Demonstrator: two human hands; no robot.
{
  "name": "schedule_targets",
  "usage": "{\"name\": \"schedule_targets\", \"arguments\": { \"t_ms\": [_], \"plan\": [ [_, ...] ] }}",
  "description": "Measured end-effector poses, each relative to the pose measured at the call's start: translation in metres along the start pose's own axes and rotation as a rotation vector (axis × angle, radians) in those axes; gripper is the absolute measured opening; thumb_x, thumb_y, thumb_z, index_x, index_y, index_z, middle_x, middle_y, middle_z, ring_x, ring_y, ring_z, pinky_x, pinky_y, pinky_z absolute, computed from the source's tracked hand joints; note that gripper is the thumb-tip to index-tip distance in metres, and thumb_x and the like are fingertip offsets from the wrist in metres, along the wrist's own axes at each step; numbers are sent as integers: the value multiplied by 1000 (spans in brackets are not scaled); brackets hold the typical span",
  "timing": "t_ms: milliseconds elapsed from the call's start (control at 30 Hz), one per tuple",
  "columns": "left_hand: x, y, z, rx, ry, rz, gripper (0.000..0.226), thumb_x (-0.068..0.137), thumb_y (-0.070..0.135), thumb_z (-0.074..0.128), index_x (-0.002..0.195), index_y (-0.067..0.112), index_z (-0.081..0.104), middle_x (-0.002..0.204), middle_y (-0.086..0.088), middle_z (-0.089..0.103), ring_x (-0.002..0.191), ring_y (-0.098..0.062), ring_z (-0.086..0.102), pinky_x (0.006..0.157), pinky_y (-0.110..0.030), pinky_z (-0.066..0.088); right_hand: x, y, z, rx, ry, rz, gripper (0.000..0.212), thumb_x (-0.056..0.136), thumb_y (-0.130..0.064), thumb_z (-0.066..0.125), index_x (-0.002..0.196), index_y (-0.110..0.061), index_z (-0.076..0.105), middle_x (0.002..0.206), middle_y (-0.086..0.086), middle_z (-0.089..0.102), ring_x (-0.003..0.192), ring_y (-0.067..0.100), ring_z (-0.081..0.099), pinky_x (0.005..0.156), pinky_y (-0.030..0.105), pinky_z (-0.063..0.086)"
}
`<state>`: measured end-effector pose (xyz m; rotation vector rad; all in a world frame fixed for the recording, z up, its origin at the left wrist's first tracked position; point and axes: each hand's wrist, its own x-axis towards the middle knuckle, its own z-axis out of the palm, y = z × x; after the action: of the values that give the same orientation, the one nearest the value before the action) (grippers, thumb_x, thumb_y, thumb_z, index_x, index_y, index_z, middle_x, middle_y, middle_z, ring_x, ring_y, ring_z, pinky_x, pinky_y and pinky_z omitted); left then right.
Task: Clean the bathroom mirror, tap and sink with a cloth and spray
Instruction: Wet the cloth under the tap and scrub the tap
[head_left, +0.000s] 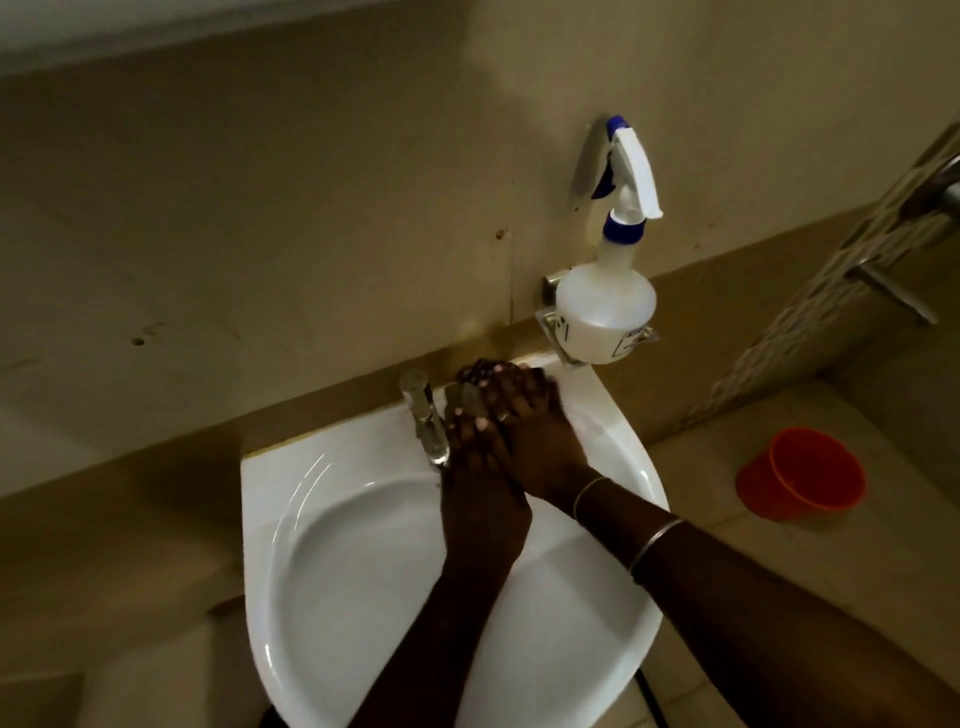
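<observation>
Left to right: your chrome tap (427, 415) stands upright at the back edge of the glossy white ceramic sink (332, 545), spout pointing down into the bowl. Your left hand (480, 467) sits just beside it, right hand (535, 431) overlapping, both pressed on a small grey cloth-looking thing (465, 397); can't tell if either grip is actually closed. The translucent plastic spray bottle (605, 306) sits on a metal wall holder at the back right corner, nearer your right.
</observation>
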<state>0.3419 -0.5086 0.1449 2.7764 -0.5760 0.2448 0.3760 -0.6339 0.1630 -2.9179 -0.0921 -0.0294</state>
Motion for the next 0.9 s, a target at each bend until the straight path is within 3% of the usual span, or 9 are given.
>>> {"name": "schedule_targets", "arguments": {
  "t_ms": [67,167,267,333,433,567,700,800,900],
  "plan": [
    [-13,-5,-5,-10,34,-28,79,90,34,73,153,1,39,150,-22,51,140,-39,49,119,-48,32,5,-5,0,31,-13,-136,59,109,-52,21,163,-30,16,171,2,15,159,32,0,126,53,-6],
    [-13,-6,-3,5,5,-67,80,93,42,68,154,0,39,155,-24,45,145,-40,43,119,-52,38,6,3,-3,-18,-40,-187,59,109,-51,18,163,-30,11,172,0,10,159,27,-2,126,55,-7],
    [9,6,3,8,-32,32,78,96,36,61,153,-9,33,158,-34,33,149,-49,30,122,-57,29,-1,23,-7,-37,-22,-60,60,109,-48,20,164,-23,16,171,6,16,159,34,9,126,62,3],
    [23,16,8,-39,-16,151,76,90,30,65,149,-12,39,154,-37,36,146,-54,32,120,-62,30,-8,40,-11,-68,-4,26,62,108,-45,20,163,-17,24,168,13,25,154,43,21,122,67,13],
    [38,30,12,-106,-69,227,85,76,28,68,149,-7,43,157,-34,33,149,-51,26,122,-60,27,-22,61,-19,-115,-26,135,60,106,-44,29,158,-13,33,162,17,35,151,45,26,121,66,20],
    [32,43,9,-199,-220,274,96,69,26,58,158,1,31,169,-23,12,158,-38,0,129,-48,6,-51,69,-27,-14,-47,255,68,107,-47,27,164,-20,3,171,10,9,158,36,7,126,60,7],
    [14,70,-8,-270,-463,236,99,79,23,57,164,11,6,171,-12,-10,158,-30,-13,128,-53,4,-94,73,-35,38,-116,351,67,108,-44,25,164,-18,-2,172,12,5,158,34,5,128,57,2],
    [-7,97,-20,-462,-605,107,92,95,18,56,163,16,-4,172,-6,-12,159,-27,-3,129,-51,6,-123,70,-37,25,-156,395,67,108,-40,26,164,-16,-2,171,14,4,158,36,7,127,55,2],
    [-38,108,-28,-612,-691,15,88,94,30,60,164,23,5,169,-9,21,149,-33,35,124,-46,28,-151,60,-34,-8,-187,401,67,107,-36,27,164,-15,1,171,17,5,157,39,7,127,57,3]
  ]
}}
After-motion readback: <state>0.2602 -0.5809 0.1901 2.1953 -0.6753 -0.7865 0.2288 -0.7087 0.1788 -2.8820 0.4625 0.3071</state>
